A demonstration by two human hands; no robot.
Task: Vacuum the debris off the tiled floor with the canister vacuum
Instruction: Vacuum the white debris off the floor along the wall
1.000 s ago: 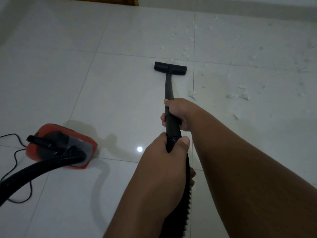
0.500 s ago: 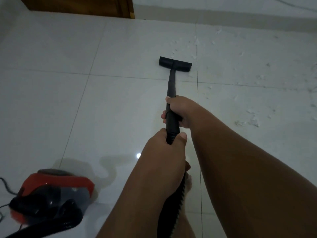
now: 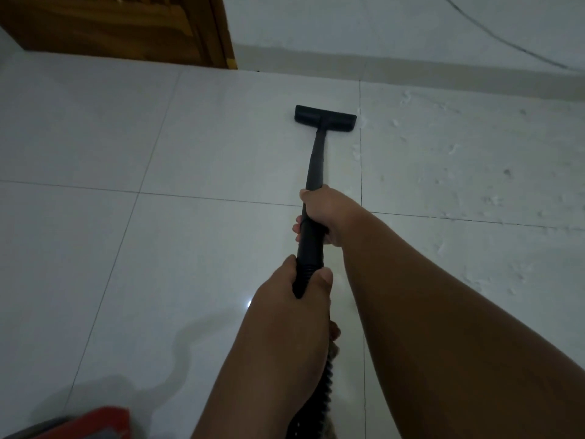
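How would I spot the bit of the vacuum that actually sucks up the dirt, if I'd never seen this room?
Start at the wooden door in the far left corner and look right along the floor. There a flat black nozzle lies crosswise at the end of the wand both hands hold. It is the only wide black bar, with white debris just to its right.

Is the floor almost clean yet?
Not yet. The tiles left of the nozzle look clean. Both hands, left and right, grip the wand. White debris still covers the tiles to the right.
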